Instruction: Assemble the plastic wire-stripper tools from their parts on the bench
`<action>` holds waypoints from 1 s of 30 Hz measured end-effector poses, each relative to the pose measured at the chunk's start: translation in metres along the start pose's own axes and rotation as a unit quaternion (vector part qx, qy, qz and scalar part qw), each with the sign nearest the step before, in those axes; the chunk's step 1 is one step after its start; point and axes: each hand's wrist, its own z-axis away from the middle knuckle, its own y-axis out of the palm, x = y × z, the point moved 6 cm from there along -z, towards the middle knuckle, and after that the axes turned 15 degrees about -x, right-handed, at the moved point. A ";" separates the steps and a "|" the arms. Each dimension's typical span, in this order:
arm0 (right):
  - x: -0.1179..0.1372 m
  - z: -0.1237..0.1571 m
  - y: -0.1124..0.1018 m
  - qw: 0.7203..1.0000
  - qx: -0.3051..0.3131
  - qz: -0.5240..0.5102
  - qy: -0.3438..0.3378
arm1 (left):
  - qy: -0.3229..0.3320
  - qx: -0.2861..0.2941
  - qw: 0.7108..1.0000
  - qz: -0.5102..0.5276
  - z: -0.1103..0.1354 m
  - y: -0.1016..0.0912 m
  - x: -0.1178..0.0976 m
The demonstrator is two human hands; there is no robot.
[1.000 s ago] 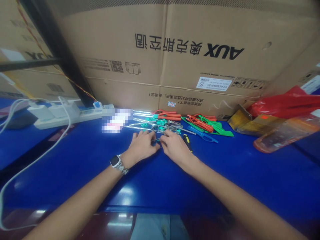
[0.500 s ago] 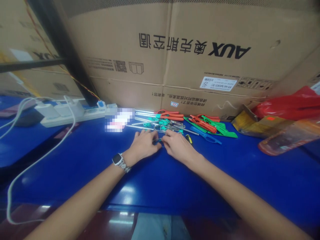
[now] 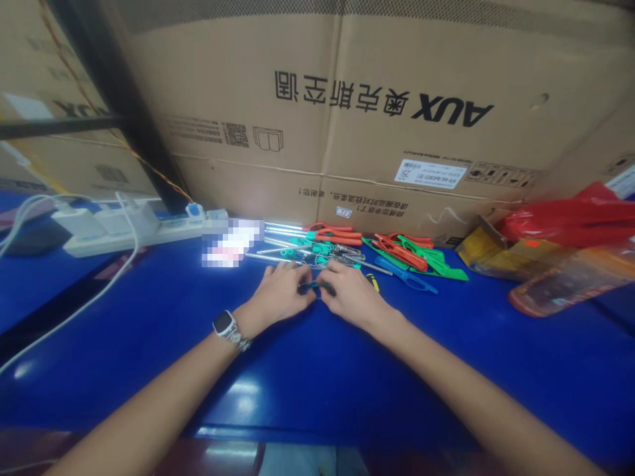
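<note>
Both hands meet over the blue tabletop [image 3: 297, 370], fingers curled in. My left hand [image 3: 282, 291], with a watch [image 3: 225, 324] on its wrist, pinches one end of a small, thin, dark greenish piece [image 3: 313, 285]. The fingers of my right hand [image 3: 350, 294] close on its other end. Its kind is too small and too covered to make out. Just beyond the fingertips lie metal rods with teal-green ends [image 3: 288, 252]. By my right hand are a small yellow-and-black item [image 3: 372, 283] and a blue plastic handle [image 3: 407, 276].
Orange handles [image 3: 342, 235] and green plastic parts [image 3: 444, 264] lie along a large cardboard box [image 3: 238, 92] standing behind. A white power strip [image 3: 169, 233] with chargers and a cable is at left. At right are an orange-tinted bottle [image 3: 555, 284] and a red bag [image 3: 570, 215].
My view has shifted slightly. Both hands stay together, and the fingers have moved a little around the small piece, which now shows more between them.
</note>
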 end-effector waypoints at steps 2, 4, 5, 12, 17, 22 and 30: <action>0.001 -0.002 0.000 1.000 0.007 0.000 0.000 | 0.003 0.001 1.000 -0.003 0.000 0.000 0.000; 0.002 -0.003 0.000 1.000 0.016 0.003 -0.008 | 0.004 0.002 1.000 -0.005 0.000 0.000 0.000; 0.003 -0.003 0.000 1.000 0.021 0.007 -0.014 | 0.005 0.002 1.000 -0.005 0.000 -0.001 0.000; 0.010 0.004 -0.001 0.998 0.015 0.053 -0.032 | 0.009 0.001 1.000 -0.009 0.000 -0.001 -0.001; 0.012 0.007 0.000 0.998 0.009 0.057 -0.036 | 0.011 -0.002 1.000 -0.008 0.000 -0.002 -0.001; 0.012 0.005 -0.002 0.996 0.008 0.075 -0.041 | 0.014 -0.008 1.000 -0.015 0.001 -0.004 -0.002; 0.010 -0.003 -0.002 0.993 0.050 0.102 -0.012 | 0.015 -0.011 0.999 -0.030 0.003 -0.003 -0.003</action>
